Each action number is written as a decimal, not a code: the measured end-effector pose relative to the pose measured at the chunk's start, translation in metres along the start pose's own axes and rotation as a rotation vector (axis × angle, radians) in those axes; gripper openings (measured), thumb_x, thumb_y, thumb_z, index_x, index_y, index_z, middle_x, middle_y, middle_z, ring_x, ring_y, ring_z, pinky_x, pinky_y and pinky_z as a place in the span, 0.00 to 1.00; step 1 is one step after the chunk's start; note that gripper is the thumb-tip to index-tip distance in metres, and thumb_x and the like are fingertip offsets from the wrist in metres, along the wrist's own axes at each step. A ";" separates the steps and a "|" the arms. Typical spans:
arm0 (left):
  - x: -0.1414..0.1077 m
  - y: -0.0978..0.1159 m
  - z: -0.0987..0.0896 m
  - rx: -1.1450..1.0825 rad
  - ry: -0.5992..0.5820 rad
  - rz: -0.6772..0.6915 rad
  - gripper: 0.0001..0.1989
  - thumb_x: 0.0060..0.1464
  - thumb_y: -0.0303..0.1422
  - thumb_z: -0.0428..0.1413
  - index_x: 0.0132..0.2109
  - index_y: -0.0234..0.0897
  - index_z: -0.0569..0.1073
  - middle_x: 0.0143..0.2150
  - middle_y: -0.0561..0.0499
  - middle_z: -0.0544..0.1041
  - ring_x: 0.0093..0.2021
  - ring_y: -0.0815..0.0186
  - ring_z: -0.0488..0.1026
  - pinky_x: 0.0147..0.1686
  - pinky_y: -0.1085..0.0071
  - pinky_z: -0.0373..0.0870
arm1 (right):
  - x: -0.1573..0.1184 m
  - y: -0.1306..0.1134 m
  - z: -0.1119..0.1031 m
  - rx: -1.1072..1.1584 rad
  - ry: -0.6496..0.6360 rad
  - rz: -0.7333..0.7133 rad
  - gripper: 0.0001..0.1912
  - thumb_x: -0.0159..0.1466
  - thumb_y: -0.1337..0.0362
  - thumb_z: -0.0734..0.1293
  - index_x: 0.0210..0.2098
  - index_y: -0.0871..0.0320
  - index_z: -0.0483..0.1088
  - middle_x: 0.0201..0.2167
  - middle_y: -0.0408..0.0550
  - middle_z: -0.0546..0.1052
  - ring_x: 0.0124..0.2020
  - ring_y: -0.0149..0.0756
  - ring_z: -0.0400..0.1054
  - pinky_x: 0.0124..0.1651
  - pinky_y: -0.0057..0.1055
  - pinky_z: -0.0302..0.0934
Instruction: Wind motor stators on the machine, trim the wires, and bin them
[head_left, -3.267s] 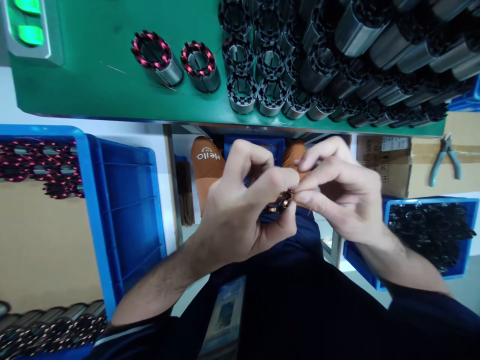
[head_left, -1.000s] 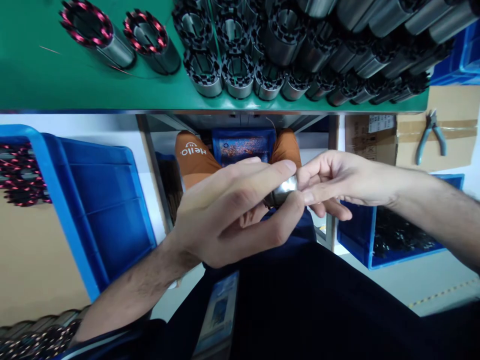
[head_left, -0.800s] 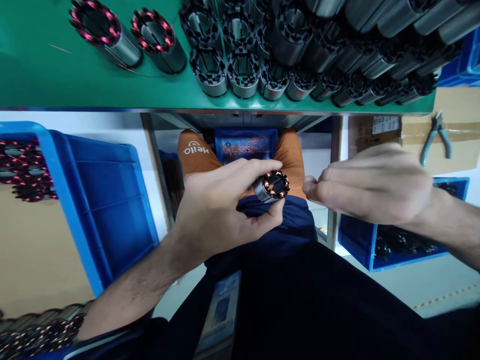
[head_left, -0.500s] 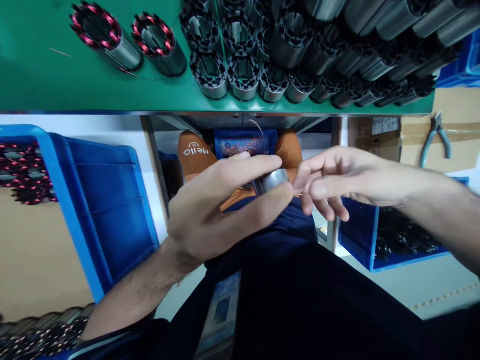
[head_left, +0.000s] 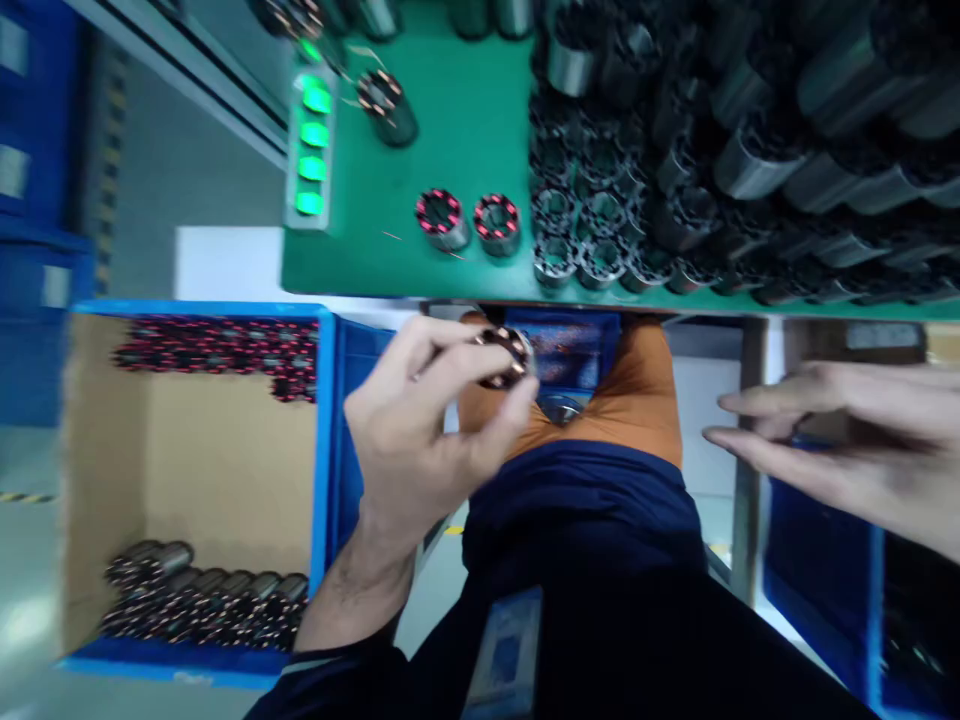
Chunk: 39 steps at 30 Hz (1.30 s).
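My left hand (head_left: 431,425) grips a copper-wound motor stator (head_left: 511,360) above my lap, its wound end turned up between fingers and thumb. Off to the right, my right hand (head_left: 862,440) is blurred, with thumb and forefinger apart and no object visible between them. On the green bench in front stand two stators with red-pink windings, a left one (head_left: 441,218) and a right one (head_left: 496,224). Another copper-wound stator (head_left: 387,106) with loose wire ends is farther back on the bench.
Rows of unwound stators (head_left: 602,255) fill the right of the green bench (head_left: 360,262). A strip with green lights (head_left: 313,135) lies at its left end. Left of me, a blue crate (head_left: 324,450) holds wound stators along two sides. A blue bin (head_left: 874,600) stands at right.
My right hand has moved away from the stator to the right, its fingers parting. The left hand has turned the stator so its copper windings show. My view has shifted left and back.
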<state>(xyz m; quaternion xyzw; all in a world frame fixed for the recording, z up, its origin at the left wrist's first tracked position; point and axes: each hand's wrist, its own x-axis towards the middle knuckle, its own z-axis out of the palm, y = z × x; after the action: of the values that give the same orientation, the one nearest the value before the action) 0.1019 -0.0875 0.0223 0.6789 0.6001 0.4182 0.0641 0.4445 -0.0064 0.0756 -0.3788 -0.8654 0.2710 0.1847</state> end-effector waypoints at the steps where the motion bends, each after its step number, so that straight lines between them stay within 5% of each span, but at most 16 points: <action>1: 0.006 -0.015 -0.008 0.052 0.035 -0.029 0.04 0.73 0.33 0.69 0.51 0.47 0.83 0.50 0.51 0.88 0.53 0.58 0.87 0.54 0.58 0.86 | -0.003 0.004 0.004 0.026 0.018 -0.003 0.08 0.71 0.61 0.84 0.44 0.49 0.83 0.35 0.42 0.88 0.31 0.33 0.83 0.35 0.24 0.75; 4: 0.025 -0.065 -0.023 0.186 0.107 -0.083 0.02 0.75 0.35 0.68 0.51 0.47 0.84 0.54 0.49 0.89 0.59 0.53 0.87 0.63 0.49 0.84 | -0.011 0.016 0.024 0.146 -0.017 -0.007 0.05 0.72 0.65 0.81 0.45 0.48 0.84 0.37 0.44 0.88 0.29 0.35 0.82 0.32 0.24 0.77; 8: 0.045 -0.114 -0.016 0.190 0.049 -0.143 0.07 0.76 0.41 0.67 0.47 0.45 0.84 0.53 0.48 0.90 0.59 0.50 0.86 0.66 0.46 0.81 | -0.021 0.023 0.052 0.324 -0.181 0.073 0.03 0.75 0.60 0.79 0.42 0.50 0.85 0.37 0.47 0.87 0.30 0.37 0.82 0.34 0.27 0.77; 13: 0.082 -0.135 -0.018 -0.100 0.025 -0.266 0.19 0.73 0.42 0.66 0.66 0.47 0.78 0.68 0.45 0.84 0.63 0.54 0.84 0.59 0.56 0.84 | -0.028 0.019 0.066 0.386 -0.369 0.140 0.15 0.80 0.52 0.73 0.41 0.52 0.86 0.33 0.47 0.84 0.29 0.36 0.79 0.33 0.28 0.73; 15: 0.107 -0.144 -0.023 -0.022 -0.022 -0.232 0.24 0.69 0.38 0.68 0.68 0.47 0.77 0.72 0.44 0.81 0.65 0.52 0.82 0.60 0.56 0.83 | -0.026 0.015 0.066 0.373 -0.436 0.144 0.17 0.81 0.51 0.71 0.40 0.52 0.85 0.33 0.48 0.84 0.30 0.37 0.80 0.34 0.29 0.72; 18: 0.148 -0.160 -0.024 0.208 -0.184 -0.200 0.23 0.61 0.31 0.70 0.63 0.44 0.82 0.64 0.43 0.83 0.61 0.51 0.80 0.68 0.49 0.77 | -0.019 0.004 0.068 0.339 -0.493 0.097 0.17 0.83 0.53 0.68 0.41 0.52 0.84 0.33 0.47 0.84 0.31 0.36 0.80 0.34 0.29 0.71; 23: 0.185 -0.177 -0.017 0.241 -0.303 -0.168 0.09 0.66 0.40 0.70 0.48 0.42 0.83 0.59 0.45 0.87 0.60 0.53 0.81 0.70 0.50 0.75 | -0.009 -0.013 0.070 0.317 -0.497 -0.017 0.13 0.82 0.56 0.69 0.43 0.50 0.83 0.34 0.44 0.84 0.31 0.34 0.80 0.33 0.29 0.69; 27: 0.168 -0.151 -0.022 0.221 -0.190 -0.148 0.08 0.70 0.40 0.65 0.47 0.42 0.81 0.54 0.47 0.88 0.54 0.54 0.84 0.66 0.49 0.79 | 0.002 -0.019 0.066 0.369 -0.314 -0.043 0.13 0.81 0.56 0.72 0.40 0.52 0.83 0.30 0.44 0.82 0.29 0.34 0.78 0.32 0.28 0.70; 29: 0.143 -0.116 -0.021 0.113 -0.047 -0.042 0.09 0.69 0.40 0.67 0.50 0.44 0.80 0.52 0.49 0.88 0.51 0.57 0.86 0.61 0.53 0.84 | 0.010 -0.024 0.064 0.434 -0.119 -0.001 0.09 0.78 0.57 0.77 0.42 0.52 0.85 0.29 0.44 0.82 0.27 0.32 0.78 0.32 0.26 0.71; 31: 0.111 -0.070 -0.017 -0.051 0.049 0.106 0.21 0.63 0.39 0.73 0.59 0.46 0.77 0.54 0.51 0.86 0.51 0.58 0.88 0.55 0.58 0.88 | 0.020 -0.030 0.063 0.552 0.099 0.117 0.07 0.76 0.57 0.80 0.50 0.50 0.85 0.32 0.43 0.84 0.29 0.32 0.80 0.34 0.24 0.75; 33: 0.079 -0.023 -0.012 -0.175 0.039 0.171 0.26 0.64 0.36 0.74 0.65 0.47 0.75 0.59 0.49 0.85 0.55 0.58 0.90 0.53 0.61 0.91 | 0.031 -0.037 0.063 0.745 0.209 0.231 0.20 0.75 0.53 0.82 0.62 0.47 0.81 0.42 0.45 0.87 0.38 0.36 0.85 0.42 0.27 0.81; 36: 0.045 0.025 -0.006 -0.179 -0.084 0.238 0.23 0.67 0.33 0.73 0.64 0.48 0.77 0.57 0.51 0.89 0.56 0.56 0.91 0.67 0.54 0.89 | 0.043 -0.044 0.063 0.975 0.088 0.304 0.34 0.72 0.45 0.83 0.71 0.47 0.75 0.54 0.50 0.87 0.50 0.43 0.86 0.53 0.36 0.84; 39: 0.028 0.036 0.000 -0.224 -0.159 0.158 0.21 0.71 0.37 0.74 0.64 0.51 0.78 0.57 0.53 0.91 0.55 0.56 0.91 0.62 0.54 0.91 | 0.043 -0.042 0.063 1.041 -0.021 0.351 0.24 0.75 0.49 0.82 0.64 0.49 0.79 0.53 0.49 0.88 0.49 0.40 0.86 0.56 0.36 0.83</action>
<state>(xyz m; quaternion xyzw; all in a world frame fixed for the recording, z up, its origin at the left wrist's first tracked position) 0.1270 -0.0727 0.0570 0.7435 0.4876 0.4311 0.1536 0.3603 -0.0189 0.0569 -0.3731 -0.5426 0.6940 0.2911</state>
